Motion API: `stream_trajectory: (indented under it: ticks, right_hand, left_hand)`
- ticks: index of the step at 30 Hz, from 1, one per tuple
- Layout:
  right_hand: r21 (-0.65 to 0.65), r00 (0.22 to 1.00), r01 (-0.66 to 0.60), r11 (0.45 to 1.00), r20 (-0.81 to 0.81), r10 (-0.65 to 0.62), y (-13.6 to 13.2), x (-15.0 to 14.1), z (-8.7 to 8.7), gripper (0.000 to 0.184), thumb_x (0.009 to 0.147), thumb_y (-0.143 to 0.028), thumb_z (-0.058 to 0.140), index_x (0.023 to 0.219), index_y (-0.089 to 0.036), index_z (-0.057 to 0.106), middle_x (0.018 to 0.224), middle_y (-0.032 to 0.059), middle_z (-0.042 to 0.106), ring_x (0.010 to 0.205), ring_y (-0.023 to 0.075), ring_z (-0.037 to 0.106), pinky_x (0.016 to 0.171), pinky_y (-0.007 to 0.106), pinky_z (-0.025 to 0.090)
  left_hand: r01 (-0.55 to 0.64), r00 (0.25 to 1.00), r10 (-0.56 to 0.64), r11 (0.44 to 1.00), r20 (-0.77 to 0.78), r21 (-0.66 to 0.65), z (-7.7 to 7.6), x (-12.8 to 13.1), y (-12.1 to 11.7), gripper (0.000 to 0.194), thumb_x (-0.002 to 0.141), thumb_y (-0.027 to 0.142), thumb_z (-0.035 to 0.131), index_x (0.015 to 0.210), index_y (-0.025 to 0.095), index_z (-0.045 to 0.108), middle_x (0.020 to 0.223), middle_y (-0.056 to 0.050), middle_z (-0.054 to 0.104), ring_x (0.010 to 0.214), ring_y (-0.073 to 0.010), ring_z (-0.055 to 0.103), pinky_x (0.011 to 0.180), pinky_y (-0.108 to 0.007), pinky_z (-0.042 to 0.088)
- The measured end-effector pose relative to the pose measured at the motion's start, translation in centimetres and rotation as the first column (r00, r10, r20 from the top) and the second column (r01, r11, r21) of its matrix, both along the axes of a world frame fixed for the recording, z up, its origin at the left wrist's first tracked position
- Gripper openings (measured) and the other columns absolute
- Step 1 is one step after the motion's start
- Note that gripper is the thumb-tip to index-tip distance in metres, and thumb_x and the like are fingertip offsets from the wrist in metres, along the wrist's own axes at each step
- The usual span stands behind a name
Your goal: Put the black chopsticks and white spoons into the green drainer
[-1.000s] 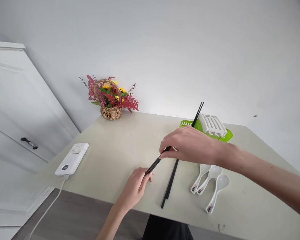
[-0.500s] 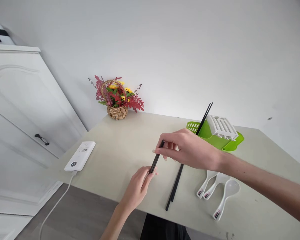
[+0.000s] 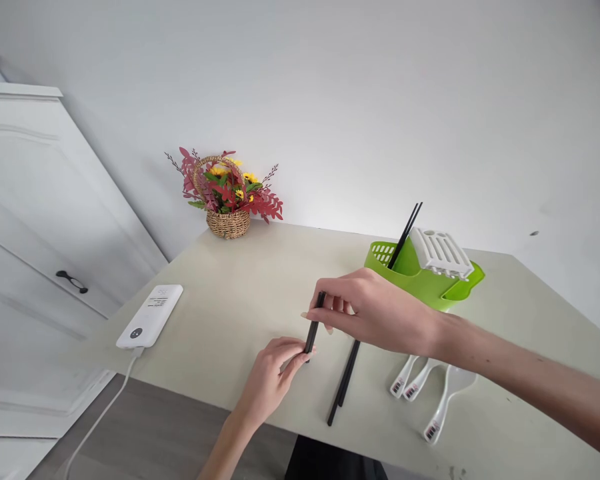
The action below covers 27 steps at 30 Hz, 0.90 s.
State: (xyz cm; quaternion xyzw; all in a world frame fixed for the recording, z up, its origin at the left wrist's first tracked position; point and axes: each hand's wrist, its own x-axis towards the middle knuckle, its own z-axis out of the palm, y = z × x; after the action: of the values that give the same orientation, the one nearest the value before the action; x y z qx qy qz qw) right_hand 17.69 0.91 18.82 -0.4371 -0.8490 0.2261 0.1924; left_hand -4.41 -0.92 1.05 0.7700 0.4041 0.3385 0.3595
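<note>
A pair of black chopsticks (image 3: pixel 313 328) is held between both hands above the table, steeply tilted. My left hand (image 3: pixel 274 373) pinches the lower part with thumb and fingers. Around the upper part, my right hand (image 3: pixel 367 310) is closed. Under the right hand, another black pair of chopsticks (image 3: pixel 345 383) lies on the table, its far end hidden. Behind the right hand stands a green utensil holder (image 3: pixel 433 290) with a white slotted top (image 3: pixel 443 253). Two black chopsticks (image 3: pixel 405 235) lean in its left compartment. White spoons (image 3: pixel 443 403) lie beneath the right forearm, partly covered.
On the table (image 3: pixel 220 287), a white power bank (image 3: pixel 151 317) with a cable lies at the left edge. A wicker basket of artificial flowers (image 3: pixel 229 223) stands at the back against the wall. A white cabinet (image 3: pixel 35 267) stands on the left.
The right hand has come slightly down, and the held chopsticks stand more upright. The left hand has barely moved. The view has shifted a little, showing more of the green holder.
</note>
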Motion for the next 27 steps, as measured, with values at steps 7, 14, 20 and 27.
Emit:
stream_trajectory:
  ticks: [7, 14, 20, 27]
  right_hand:
    - [-0.011, 1.000, -0.009, 1.000, -0.024, 0.009, -0.2, 0.1, -0.4, 0.021, 0.099, -0.036, 0.065, 0.084, -0.021, 0.067, 0.074, -0.0023, 0.074, 0.065, 0.0110, 0.063, 0.058, 0.024, 0.040]
    - [0.052, 0.997, 0.000, 0.999, -0.083, 0.005, -0.8, 0.4, -0.6, 0.017, 0.099, -0.035, 0.065, 0.089, -0.022, 0.070, 0.073, -0.0039, 0.071, 0.063, 0.0097, 0.059, 0.059, 0.024, 0.040]
    - [0.077, 0.991, 0.030, 0.997, -0.134, -0.020, -1.2, 0.9, -0.2, 0.018, 0.100, -0.036, 0.064, 0.089, -0.022, 0.069, 0.073, -0.0044, 0.070, 0.063, 0.0089, 0.059, 0.060, 0.023, 0.041]
    - [0.016, 0.990, 0.029, 0.999, -0.139, -0.026, -1.4, 1.0, 0.3, 0.022, 0.101, -0.036, 0.062, 0.084, -0.022, 0.066, 0.069, -0.0054, 0.068, 0.059, 0.0080, 0.058, 0.061, 0.023, 0.042]
  left_hand:
    - [-0.043, 0.998, 0.042, 0.999, -0.049, -0.007, -0.1, 0.1, -0.2, 0.024, 0.104, 0.031, 0.059, 0.116, 0.034, 0.080, 0.116, -0.001, 0.079, 0.111, -0.0201, 0.071, 0.093, -0.029, 0.061]
    - [-0.060, 0.995, 0.059, 0.998, -0.076, -0.008, -0.1, 0.3, -0.3, 0.023, 0.104, 0.032, 0.060, 0.116, 0.035, 0.080, 0.116, 0.000, 0.079, 0.110, -0.0198, 0.071, 0.095, -0.030, 0.059]
    - [-0.059, 0.995, 0.058, 0.998, -0.080, -0.015, 0.1, 0.3, -0.2, 0.023, 0.104, 0.034, 0.059, 0.115, 0.036, 0.080, 0.113, 0.001, 0.078, 0.110, -0.0199, 0.071, 0.092, -0.029, 0.060]
    - [-0.055, 0.997, 0.054, 0.998, -0.064, -0.015, -0.1, 0.3, 0.0, 0.021, 0.103, 0.035, 0.061, 0.111, 0.036, 0.081, 0.110, 0.001, 0.078, 0.109, -0.0210, 0.071, 0.091, -0.030, 0.061]
